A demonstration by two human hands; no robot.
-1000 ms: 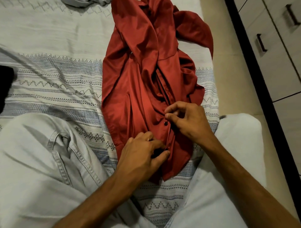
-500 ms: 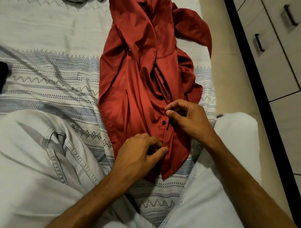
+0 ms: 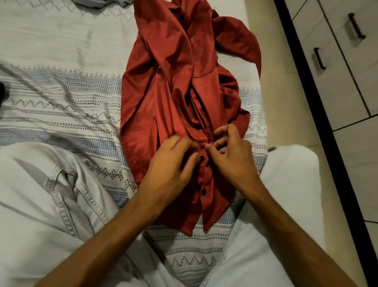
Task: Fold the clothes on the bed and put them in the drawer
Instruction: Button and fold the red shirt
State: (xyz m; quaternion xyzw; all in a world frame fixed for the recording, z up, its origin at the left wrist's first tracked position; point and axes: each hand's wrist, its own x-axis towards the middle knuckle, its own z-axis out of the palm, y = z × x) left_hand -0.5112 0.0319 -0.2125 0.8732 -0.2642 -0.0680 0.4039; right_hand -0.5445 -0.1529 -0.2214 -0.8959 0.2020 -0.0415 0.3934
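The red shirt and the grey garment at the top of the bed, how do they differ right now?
The red shirt lies nearly whole in view, down the middle of the bed; the grey garment shows only a crumpled edge at the frame's top. Both hands, left and right, work the shirt's button strip; the grey garment lies untouched. Both rest unfolded on the bed.

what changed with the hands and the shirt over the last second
The left hand moved up the front of the red shirt from near the hem to meet the right hand; both now pinch the fabric just above a black button. The shirt stayed crumpled on the bed, drawers closed.
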